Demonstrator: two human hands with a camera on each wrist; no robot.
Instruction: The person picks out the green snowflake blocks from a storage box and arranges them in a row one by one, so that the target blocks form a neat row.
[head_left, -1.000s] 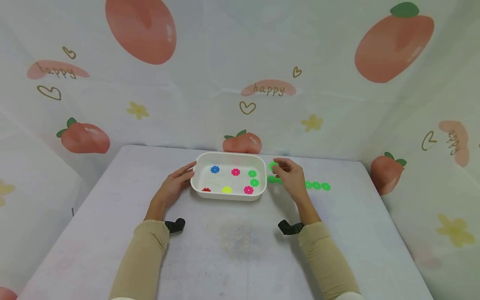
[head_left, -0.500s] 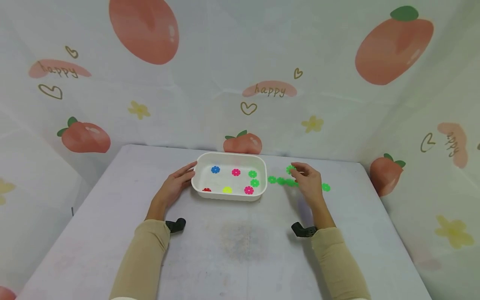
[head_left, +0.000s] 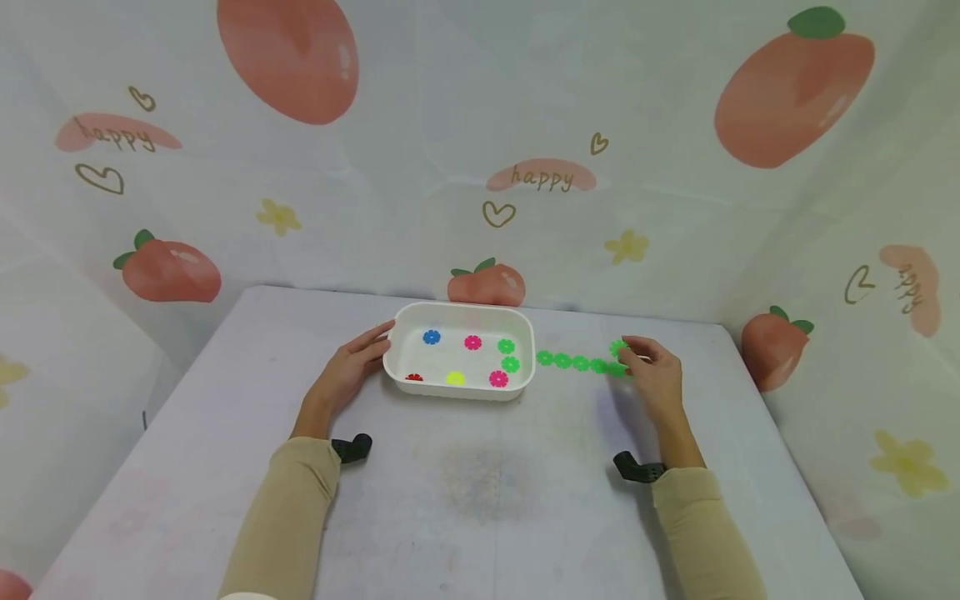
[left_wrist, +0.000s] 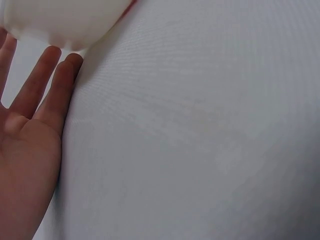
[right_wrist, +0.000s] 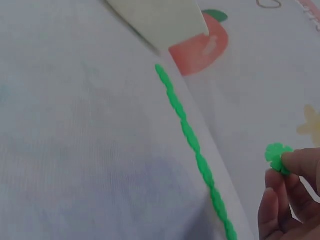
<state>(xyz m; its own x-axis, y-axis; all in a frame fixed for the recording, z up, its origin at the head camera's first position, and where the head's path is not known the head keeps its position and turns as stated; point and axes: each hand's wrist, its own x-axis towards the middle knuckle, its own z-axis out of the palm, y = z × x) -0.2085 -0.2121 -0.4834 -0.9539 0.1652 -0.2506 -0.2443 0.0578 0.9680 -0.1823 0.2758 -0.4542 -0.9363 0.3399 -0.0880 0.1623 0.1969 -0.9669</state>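
My left hand (head_left: 347, 377) rests its extended fingertips against the left end of a white plastic tub (head_left: 450, 390). In the left wrist view those fingers (left_wrist: 35, 90) are nearly straight at the tub's wall (left_wrist: 70, 25). Between thumb and fingers my right hand (head_left: 658, 375) pinches a green snowflake disc (right_wrist: 278, 156), held above the table. Below it, a row of green discs (head_left: 581, 363) runs along the table from the tub's right side toward the hand, which hides its right end.
Inside the tub lie a blue disc (head_left: 431, 337), a yellow disc (head_left: 455, 378), a red disc (head_left: 414, 378), two pink discs (head_left: 472, 342) and two green ones. A patterned cloth (head_left: 405, 208) hangs behind the white table (head_left: 420, 517).
My right hand has moved rightward along the row with the green disc pinched in it, uncovering more of the row's left part. The left hand and the tub stay put.
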